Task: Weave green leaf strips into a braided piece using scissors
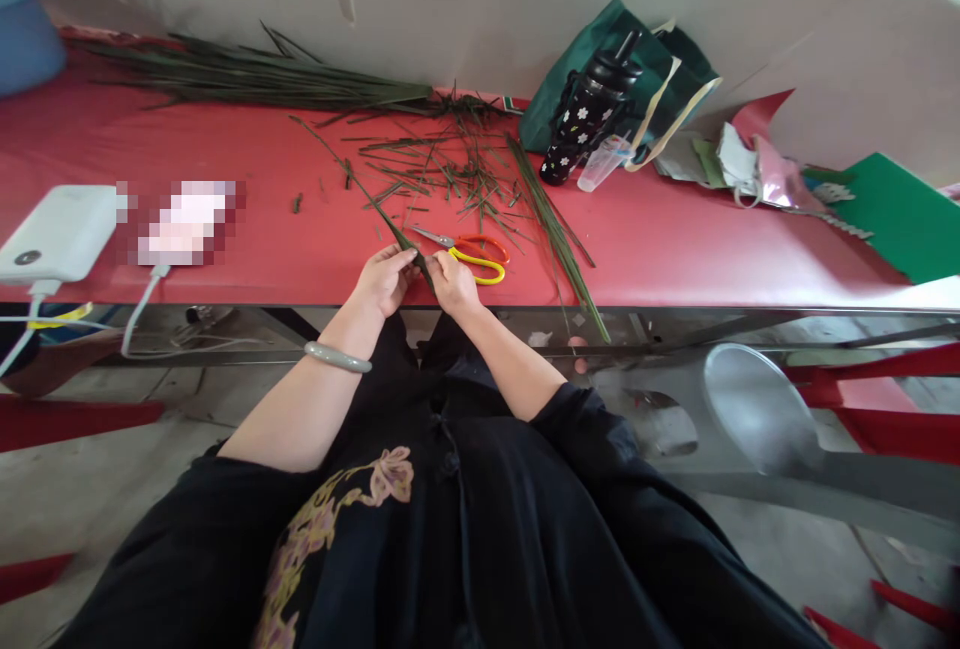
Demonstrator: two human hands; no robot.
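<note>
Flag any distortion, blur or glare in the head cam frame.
Head view: wide-angle bend bows the red table edge; a pixelated patch masks something beside the power bank; soft even light, glare top right only; both hands and the green leaf strip stay sharp.

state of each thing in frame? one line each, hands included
left hand: fingers pinched on the leaf strip
right hand: fingers pinched on the leaf strip
leaf strip: held at table edge, far end lying on the red table
scissors: lying flat, blades shut
leaf bundle: lying along the wall
black bottle: tilted against the green bag
power bank: cable plugged in
</note>
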